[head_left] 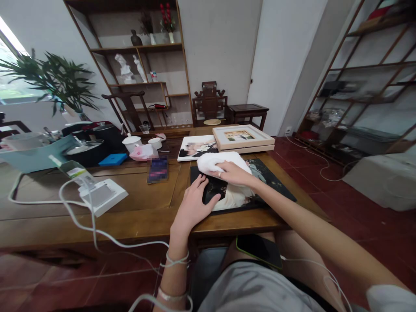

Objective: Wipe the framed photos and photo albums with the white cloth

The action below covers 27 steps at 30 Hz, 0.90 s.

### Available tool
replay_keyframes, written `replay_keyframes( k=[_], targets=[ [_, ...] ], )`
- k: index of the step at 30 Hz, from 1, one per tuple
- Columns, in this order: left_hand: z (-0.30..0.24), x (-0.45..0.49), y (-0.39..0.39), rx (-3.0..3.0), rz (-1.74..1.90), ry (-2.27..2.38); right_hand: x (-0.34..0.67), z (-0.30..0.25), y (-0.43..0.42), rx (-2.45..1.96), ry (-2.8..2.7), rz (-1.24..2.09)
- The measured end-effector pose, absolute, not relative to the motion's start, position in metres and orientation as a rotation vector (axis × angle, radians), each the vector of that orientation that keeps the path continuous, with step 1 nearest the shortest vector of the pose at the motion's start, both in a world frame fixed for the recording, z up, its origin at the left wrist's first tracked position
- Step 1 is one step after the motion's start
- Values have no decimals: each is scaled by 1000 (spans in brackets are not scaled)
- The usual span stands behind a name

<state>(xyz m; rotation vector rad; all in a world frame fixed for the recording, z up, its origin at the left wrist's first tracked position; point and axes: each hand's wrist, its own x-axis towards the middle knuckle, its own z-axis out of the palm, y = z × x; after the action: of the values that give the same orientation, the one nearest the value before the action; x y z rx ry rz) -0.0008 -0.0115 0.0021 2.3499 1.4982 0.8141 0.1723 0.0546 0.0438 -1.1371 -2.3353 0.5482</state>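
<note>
A large dark photo print (pixel 273 184) lies flat on the wooden table (pixel 139 208) in front of me. My right hand (pixel 232 173) presses a folded white cloth (pixel 214 161) onto the print, fingers curled over the cloth. My left hand (pixel 193 206) rests flat on the print's near left corner, fingers spread. Behind the print lie a second photo print (pixel 196 147) and a stack of light wooden picture frames (pixel 242 138).
A phone (pixel 157 169) lies left of the print. A white power strip (pixel 102 196) with trailing cables sits at the near left. Cups, a pink pouch, a blue box and dark pots stand further left. Another phone (pixel 260 250) rests on my lap. Shelves line the back and right walls.
</note>
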Motion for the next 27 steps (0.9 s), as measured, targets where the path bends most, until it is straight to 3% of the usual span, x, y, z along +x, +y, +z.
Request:
replay_keyframes(
  k=[10, 27],
  targets=[
    [0, -2, -9, 2317, 867, 1496, 164, 44, 75, -1052, -2466, 515],
    [0, -3, -8, 2287, 853, 1500, 287, 28, 61, -1514, -2243, 282]
  ],
)
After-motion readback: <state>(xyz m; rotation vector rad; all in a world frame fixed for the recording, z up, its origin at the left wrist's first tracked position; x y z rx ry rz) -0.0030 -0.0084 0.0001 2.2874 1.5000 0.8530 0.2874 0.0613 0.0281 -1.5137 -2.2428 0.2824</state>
